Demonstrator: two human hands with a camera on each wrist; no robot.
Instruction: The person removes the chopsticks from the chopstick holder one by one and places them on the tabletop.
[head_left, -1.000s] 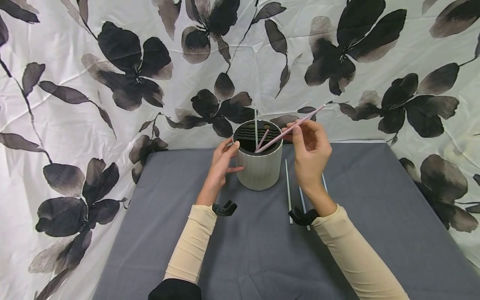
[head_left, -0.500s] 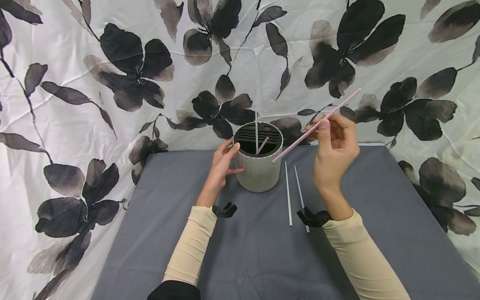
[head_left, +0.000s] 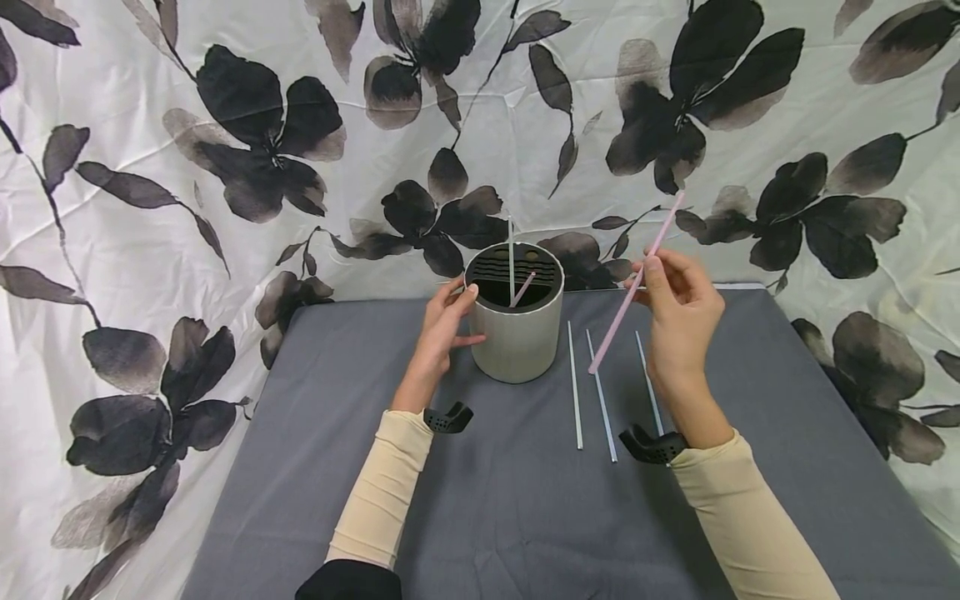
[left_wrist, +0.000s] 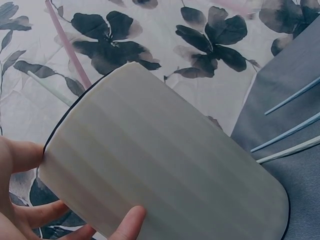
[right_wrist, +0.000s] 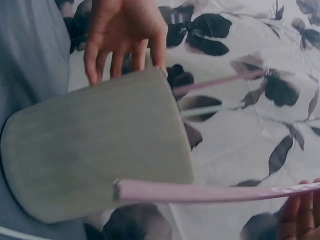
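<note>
A round, ribbed light-grey holder with a black slotted top stands upright on the table. My left hand grips its left side near the rim; in the left wrist view a finger and thumb lie against its wall. A pale green straw and a short-looking pink straw stick out of the top. To the right, my right hand pinches another pink straw between thumb and fingers. This one slants down to the left, its lower end clear of the holder.
On the grey-covered table a pale green straw and two blue straws, one nearer the holder and one by my right wrist, lie side by side. A flowered white cloth hangs behind.
My right hand has moved right, bringing the pink straw out from over the holder's opening and tilting it more steeply. My left hand and the holder have stayed put.
</note>
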